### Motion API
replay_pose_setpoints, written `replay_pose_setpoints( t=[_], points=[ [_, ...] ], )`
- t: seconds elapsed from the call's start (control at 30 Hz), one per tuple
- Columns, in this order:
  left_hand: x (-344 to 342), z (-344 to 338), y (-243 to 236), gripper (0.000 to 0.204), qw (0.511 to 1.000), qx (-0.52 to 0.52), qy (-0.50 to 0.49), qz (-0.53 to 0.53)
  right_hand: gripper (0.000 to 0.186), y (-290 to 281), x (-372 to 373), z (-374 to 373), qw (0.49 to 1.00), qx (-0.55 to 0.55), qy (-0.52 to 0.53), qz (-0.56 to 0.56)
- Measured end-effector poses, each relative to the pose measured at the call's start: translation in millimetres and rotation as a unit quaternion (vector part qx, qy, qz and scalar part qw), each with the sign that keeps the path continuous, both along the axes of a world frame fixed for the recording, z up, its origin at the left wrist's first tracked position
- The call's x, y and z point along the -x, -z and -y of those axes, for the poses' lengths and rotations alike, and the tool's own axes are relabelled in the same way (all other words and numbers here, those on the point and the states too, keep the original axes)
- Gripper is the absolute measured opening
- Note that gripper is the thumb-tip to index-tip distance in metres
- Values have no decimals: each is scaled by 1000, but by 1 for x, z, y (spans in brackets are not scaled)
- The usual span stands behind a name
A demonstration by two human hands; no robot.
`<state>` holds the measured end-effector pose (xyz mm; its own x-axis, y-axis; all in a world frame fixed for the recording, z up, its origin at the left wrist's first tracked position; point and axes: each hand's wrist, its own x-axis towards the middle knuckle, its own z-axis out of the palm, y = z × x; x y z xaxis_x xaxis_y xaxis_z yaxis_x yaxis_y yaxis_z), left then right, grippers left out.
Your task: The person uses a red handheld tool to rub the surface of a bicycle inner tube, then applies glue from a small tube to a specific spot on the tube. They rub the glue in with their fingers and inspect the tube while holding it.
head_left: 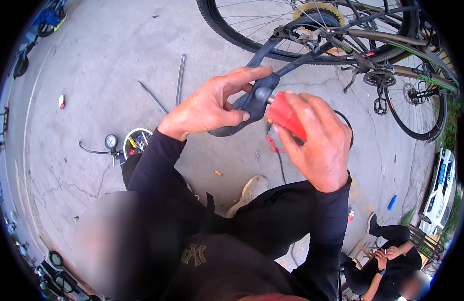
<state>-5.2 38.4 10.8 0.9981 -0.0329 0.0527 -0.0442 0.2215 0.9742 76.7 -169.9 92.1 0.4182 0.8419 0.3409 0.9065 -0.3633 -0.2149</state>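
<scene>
My left hand [212,106] pinches a black inner tube [253,112], stretching a section of it between thumb and fingers. The tube runs up to the rear of the bicycle. My right hand [320,138] is closed around a red tool [287,116] with a short metal shaft and a rounded grey head [263,95], which rests against or just over the held section of tube; contact is unclear. A black cable with red parts [274,148] lies on the ground below the tool.
Bicycle [372,75] at upper right; two metal bars [180,80] on the pavement; a pressure gauge [111,142] beside a bucket of tools [139,142] at left. Another person [392,263] sits at lower right with hands together. A white car [437,188] and parked two-wheelers [46,25] line the edges.
</scene>
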Motion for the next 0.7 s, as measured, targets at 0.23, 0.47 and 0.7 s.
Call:
replay_pose_setpoints(
  t=[0.23,0.47,0.7],
  points=[
    [0,1,-5,78,1000,-19,3,5,52,1,-3,1,999,-15,24,23],
    [0,2,0,78,1000,-23,2,14,51,2,1,3,1000,5,0,-5],
    [-1,3,-1,77,1000,-20,-1,16,52,3,5,6,1000,0,2,-13]
  ],
)
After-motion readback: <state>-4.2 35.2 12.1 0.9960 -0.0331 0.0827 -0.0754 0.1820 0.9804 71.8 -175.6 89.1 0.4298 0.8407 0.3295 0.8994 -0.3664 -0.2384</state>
